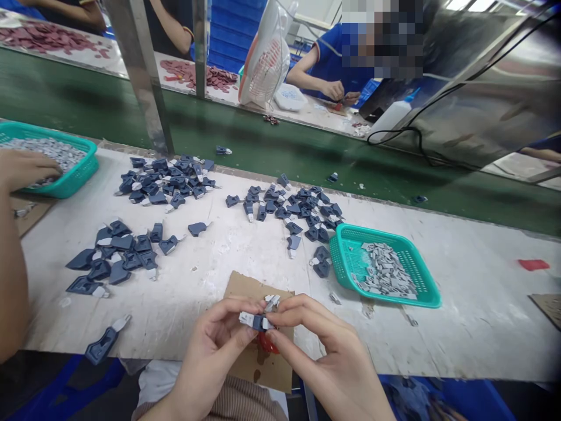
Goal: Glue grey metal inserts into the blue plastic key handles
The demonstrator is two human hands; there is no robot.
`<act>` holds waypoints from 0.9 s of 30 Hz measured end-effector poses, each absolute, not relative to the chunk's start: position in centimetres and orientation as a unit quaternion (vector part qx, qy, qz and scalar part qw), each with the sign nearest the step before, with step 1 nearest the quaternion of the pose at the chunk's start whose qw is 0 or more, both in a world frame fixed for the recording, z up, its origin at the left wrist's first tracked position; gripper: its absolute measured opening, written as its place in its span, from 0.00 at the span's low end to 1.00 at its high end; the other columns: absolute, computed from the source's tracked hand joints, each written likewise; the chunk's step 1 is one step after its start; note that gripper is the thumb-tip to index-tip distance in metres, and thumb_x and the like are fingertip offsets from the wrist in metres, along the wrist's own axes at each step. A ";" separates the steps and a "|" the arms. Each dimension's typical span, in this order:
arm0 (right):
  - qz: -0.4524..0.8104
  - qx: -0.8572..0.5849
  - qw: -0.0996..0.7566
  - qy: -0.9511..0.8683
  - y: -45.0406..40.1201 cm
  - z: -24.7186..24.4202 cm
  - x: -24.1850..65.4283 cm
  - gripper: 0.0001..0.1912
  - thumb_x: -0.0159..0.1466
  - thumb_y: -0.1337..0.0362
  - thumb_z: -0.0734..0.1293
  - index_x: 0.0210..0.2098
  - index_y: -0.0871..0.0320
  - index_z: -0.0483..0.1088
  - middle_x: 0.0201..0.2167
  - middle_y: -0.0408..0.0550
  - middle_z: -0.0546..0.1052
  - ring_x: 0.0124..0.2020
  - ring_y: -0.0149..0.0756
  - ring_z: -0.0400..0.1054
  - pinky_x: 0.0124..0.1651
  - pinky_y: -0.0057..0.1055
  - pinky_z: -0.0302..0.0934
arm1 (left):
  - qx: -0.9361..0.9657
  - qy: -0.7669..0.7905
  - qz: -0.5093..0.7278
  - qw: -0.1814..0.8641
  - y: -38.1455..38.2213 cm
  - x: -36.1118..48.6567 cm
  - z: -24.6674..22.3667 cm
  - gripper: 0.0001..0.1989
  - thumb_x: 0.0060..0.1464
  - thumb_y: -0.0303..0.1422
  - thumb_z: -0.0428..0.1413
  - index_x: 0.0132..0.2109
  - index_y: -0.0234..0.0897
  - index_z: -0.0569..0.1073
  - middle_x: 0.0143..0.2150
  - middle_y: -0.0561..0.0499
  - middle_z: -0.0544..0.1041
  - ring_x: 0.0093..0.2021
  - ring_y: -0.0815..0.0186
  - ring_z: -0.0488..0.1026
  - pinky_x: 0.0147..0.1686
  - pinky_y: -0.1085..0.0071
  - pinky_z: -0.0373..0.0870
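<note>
Over a brown cardboard piece (280, 374) at the table's front edge, both hands meet around a small dark blue and light grey part (258, 322). My left hand (219, 339) pinches its left, light grey end between thumb and fingers. The thumb and fingertips of my right hand (322, 339) close on its right end. Just above the fingertips are small light grey pieces (272, 302). Something red (268, 344) lies on the cardboard below the part, partly hidden by the fingers.
Piles of dark blue parts (127, 251) lie on the white table. A green basket (432, 286) of grey pieces stands at right; another (90, 158) at left has a person's hand (28, 169) in it. Behind runs a green belt (280, 143) with a metal post (144, 76).
</note>
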State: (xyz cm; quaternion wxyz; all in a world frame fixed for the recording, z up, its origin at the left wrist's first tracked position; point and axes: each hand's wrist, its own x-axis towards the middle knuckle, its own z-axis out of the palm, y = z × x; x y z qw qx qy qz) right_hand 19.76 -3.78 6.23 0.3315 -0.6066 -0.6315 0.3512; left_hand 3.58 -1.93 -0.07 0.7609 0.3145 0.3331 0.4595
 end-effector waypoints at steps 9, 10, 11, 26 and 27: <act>0.397 -0.621 0.345 -0.582 -3.7 6.3 19.6 0.04 0.62 0.65 0.70 0.36 0.51 0.78 0.38 0.47 0.78 0.41 0.38 0.73 0.43 0.32 0.69 | 0.278 0.337 0.462 0.772 -1.7 3.6 0.2 0.05 0.54 0.30 0.64 0.39 0.42 0.81 0.44 0.50 0.81 0.52 0.61 0.76 0.52 0.72 0.71; 0.418 -0.622 0.345 -0.565 -3.7 6.3 19.7 0.05 0.62 0.64 0.70 0.37 0.51 0.78 0.37 0.47 0.78 0.40 0.38 0.73 0.43 0.33 0.69 | 0.267 0.335 0.460 0.778 -1.7 3.7 0.3 0.05 0.53 0.31 0.64 0.39 0.42 0.81 0.43 0.50 0.81 0.52 0.61 0.76 0.51 0.72 0.71; 0.441 -0.623 0.347 -0.545 -3.7 6.3 19.8 0.06 0.62 0.62 0.70 0.39 0.52 0.78 0.35 0.47 0.78 0.38 0.38 0.73 0.43 0.34 0.69 | 0.257 0.335 0.458 0.783 -1.7 3.7 0.5 0.05 0.52 0.32 0.65 0.38 0.42 0.81 0.43 0.49 0.81 0.51 0.60 0.76 0.50 0.72 0.72; 0.547 -0.544 0.464 -0.435 -2.9 3.1 17.6 0.16 0.68 0.48 0.62 0.48 0.47 0.73 0.48 0.47 0.76 0.48 0.37 0.71 0.46 0.27 0.66 | 0.202 0.320 0.479 0.792 -1.1 5.5 1.3 0.07 0.47 0.33 0.68 0.35 0.39 0.81 0.36 0.50 0.80 0.33 0.66 0.77 0.34 0.73 0.75; 0.556 -0.546 0.466 -0.418 -2.9 3.3 17.6 0.17 0.67 0.47 0.62 0.48 0.48 0.73 0.47 0.48 0.77 0.45 0.37 0.72 0.42 0.27 0.67 | 0.206 0.316 0.475 0.795 -1.0 5.6 1.4 0.07 0.47 0.34 0.68 0.36 0.39 0.81 0.35 0.50 0.80 0.30 0.67 0.76 0.30 0.72 0.75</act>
